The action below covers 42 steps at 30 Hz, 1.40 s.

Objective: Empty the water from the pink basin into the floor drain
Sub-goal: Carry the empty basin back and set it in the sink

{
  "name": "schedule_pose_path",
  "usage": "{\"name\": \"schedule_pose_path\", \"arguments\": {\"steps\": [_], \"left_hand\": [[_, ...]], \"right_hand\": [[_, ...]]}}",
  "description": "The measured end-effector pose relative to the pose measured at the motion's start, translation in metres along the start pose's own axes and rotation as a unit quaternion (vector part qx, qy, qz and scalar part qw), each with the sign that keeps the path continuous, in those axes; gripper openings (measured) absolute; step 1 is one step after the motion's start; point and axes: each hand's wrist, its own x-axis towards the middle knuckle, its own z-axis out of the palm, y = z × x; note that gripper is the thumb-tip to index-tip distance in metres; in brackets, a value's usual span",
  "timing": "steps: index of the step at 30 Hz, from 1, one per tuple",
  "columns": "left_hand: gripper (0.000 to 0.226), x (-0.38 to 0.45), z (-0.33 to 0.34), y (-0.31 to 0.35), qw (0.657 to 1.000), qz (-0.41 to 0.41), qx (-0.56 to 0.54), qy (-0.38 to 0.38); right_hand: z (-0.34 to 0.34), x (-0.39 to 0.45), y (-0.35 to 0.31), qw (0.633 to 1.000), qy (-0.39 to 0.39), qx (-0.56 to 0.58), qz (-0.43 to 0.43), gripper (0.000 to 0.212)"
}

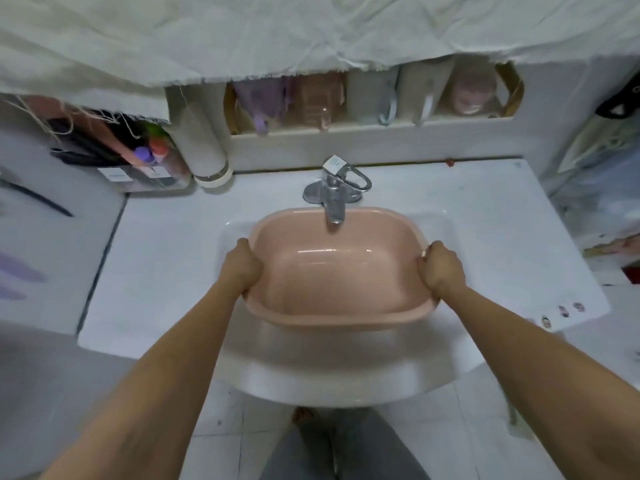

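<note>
**A:** What are the hands doing?

**B:** Both grip the pink basin (337, 268). The left hand (242, 263) is curled over its left rim and the right hand (441, 265) over its right rim, well apart, with the basin between them. The fingertips are tucked under the rim and hidden.

**A:** Where is the basin?

**B:** In the white sink (433, 223), centred, with its far edge under the spout of the chrome faucet (334, 194). Its near edge juts out over the sink's front lip. Whether it rests on the sink or is lifted, I cannot tell. Faint reflections inside suggest water, but the level is hard to make out.

**A:** What surrounds it?

**B:** A white counter (156, 271) on both sides. At the far wall, a shelf of cups (374, 98), blurred and partly hidden by a pale frayed cloth (242, 39) hanging from above. At far left, a container of tubes (152, 168), also blurred. Near the bottom edge, grey trouser legs (339, 448) over white floor tiles, cut off by the frame.
</note>
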Motion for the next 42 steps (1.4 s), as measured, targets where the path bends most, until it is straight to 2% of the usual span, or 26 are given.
{"name": "schedule_pose_path", "arguments": {"steps": [4, 10, 17, 19, 21, 23, 28, 31, 33, 42], "left_hand": [[0.033, 0.0, 0.018, -0.012, 0.997, 0.027, -0.051, 0.043], [0.049, -0.001, 0.05, -0.013, 0.991, 0.006, -0.12, 0.063], [0.063, 0.015, 0.066, -0.014, 0.99, -0.006, -0.144, -0.001], [0.066, 0.018, 0.065, -0.016, 0.989, -0.006, -0.147, -0.011], [0.064, 0.02, 0.065, -0.02, 0.992, -0.009, -0.126, -0.02], [0.067, 0.019, 0.067, -0.023, 0.996, -0.015, -0.092, -0.016], [0.066, -0.003, 0.077, -0.029, 0.997, 0.06, 0.046, 0.021], [0.071, -0.003, 0.088, -0.044, 0.981, 0.122, 0.148, -0.011], [0.075, -0.001, 0.089, -0.045, 0.979, 0.115, 0.165, -0.031], [0.076, -0.001, 0.079, -0.042, 0.957, 0.13, 0.254, -0.055]], "right_hand": [[0.01, 0.005, -0.001, 1.0, 0.01, 0.0, 0.009, 0.031], [0.03, 0.011, 0.005, 0.999, 0.021, 0.002, 0.023, 0.029], [0.041, 0.03, 0.014, 0.996, -0.051, 0.034, 0.062, 0.028], [0.044, 0.031, 0.019, 0.995, -0.07, 0.044, 0.054, 0.021], [0.047, 0.03, 0.021, 0.994, -0.073, 0.057, 0.05, 0.017], [0.049, 0.027, 0.02, 0.996, -0.055, 0.054, 0.045, 0.024], [0.055, 0.011, 0.019, 0.998, 0.053, 0.004, -0.019, 0.035], [0.064, 0.004, 0.027, 0.998, 0.009, -0.017, -0.057, 0.059], [0.067, 0.005, 0.031, 0.998, -0.025, -0.028, -0.051, 0.067], [0.051, 0.022, 0.029, 0.994, -0.069, -0.066, -0.06, 0.066]]}}
